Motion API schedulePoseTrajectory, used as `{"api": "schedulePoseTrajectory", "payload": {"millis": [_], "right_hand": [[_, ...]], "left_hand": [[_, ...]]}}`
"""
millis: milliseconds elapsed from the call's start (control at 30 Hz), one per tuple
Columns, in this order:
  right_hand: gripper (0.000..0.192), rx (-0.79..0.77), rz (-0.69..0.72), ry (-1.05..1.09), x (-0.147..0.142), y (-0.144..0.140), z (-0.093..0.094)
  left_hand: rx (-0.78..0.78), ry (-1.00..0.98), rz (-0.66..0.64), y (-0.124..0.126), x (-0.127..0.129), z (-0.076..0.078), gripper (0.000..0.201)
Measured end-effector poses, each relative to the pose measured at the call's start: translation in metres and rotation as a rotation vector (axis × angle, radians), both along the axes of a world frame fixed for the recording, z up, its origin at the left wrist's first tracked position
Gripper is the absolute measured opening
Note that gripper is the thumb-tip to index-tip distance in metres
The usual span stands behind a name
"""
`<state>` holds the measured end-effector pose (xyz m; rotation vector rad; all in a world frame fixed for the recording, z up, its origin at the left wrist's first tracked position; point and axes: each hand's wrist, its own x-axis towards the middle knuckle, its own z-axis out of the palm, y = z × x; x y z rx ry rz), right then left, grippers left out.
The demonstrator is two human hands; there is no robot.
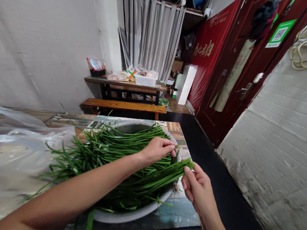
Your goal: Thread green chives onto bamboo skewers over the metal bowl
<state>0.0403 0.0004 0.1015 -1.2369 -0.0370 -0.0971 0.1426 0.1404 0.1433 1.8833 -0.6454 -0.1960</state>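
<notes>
Left hand [159, 149] pinches chive stalks [121, 164] heaped in the metal basin [129, 216]; right hand [197, 186] grips a bundle's cut ends. Most stalks look unsorted.

The one camera sits on the person's head and looks forward and down, very close to the table [171, 217] and both arms, while also seeing far across the room to the curtain [150, 31] and the red door [239, 66].
</notes>
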Motion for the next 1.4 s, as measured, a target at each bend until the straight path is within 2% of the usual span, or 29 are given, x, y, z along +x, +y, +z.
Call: {"api": "schedulePoseTrajectory", "payload": {"millis": [233,367,433,533,600,667,700,800,900,1033,1200,1300,1400], "right_hand": [[0.027,0.034,-0.015,-0.005,0.002,0.005,-0.001],[0.029,0.078,-0.033,-0.034,0.005,0.009,-0.004],[0.028,0.076,-0.037,-0.045,0.003,0.008,-0.006],[0.028,0.031,-0.061,-0.055,-0.007,0.005,-0.011],[0.029,-0.022,-0.081,-0.046,-0.015,0.003,-0.016],[0.027,-0.069,-0.092,-0.029,-0.023,0.001,-0.021],[0.026,-0.082,-0.095,-0.02,-0.025,0.0,-0.023],[0.023,-0.091,-0.094,0.002,-0.029,-0.003,-0.029],[0.023,-0.084,-0.078,-0.001,-0.029,-0.004,-0.031],[0.022,-0.08,-0.074,-0.006,-0.028,-0.004,-0.031],[0.022,-0.066,-0.075,0.017,-0.027,-0.003,-0.032],[0.023,-0.067,-0.06,0.011,-0.026,-0.003,-0.03],[0.022,-0.071,-0.039,0.0,-0.023,-0.003,-0.026]], "left_hand": [[0.027,-0.078,-0.084,0.0,-0.009,-0.004,0.025],[0.083,-0.045,-0.189,0.003,-0.019,-0.012,0.03],[0.135,-0.042,-0.18,0.011,-0.014,-0.012,0.033],[0.335,-0.19,-0.014,0.03,0.005,-0.007,0.025],[0.598,-0.354,0.092,0.042,0.018,-0.002,0.016],[0.826,-0.478,0.123,0.047,0.025,-0.001,0.018],[0.876,-0.529,0.105,0.046,0.027,-0.003,0.02],[0.819,-0.664,-0.056,0.035,0.025,-0.014,0.017],[0.804,-0.672,-0.193,0.022,0.024,-0.031,0.014],[0.827,-0.625,-0.167,0.016,0.027,-0.048,0.013],[0.788,-0.523,-0.015,0.019,0.031,-0.056,0.012],[0.704,-0.481,-0.01,0.023,0.035,-0.057,0.012],[0.546,-0.377,0.0,0.026,0.039,-0.054,0.014]]}}
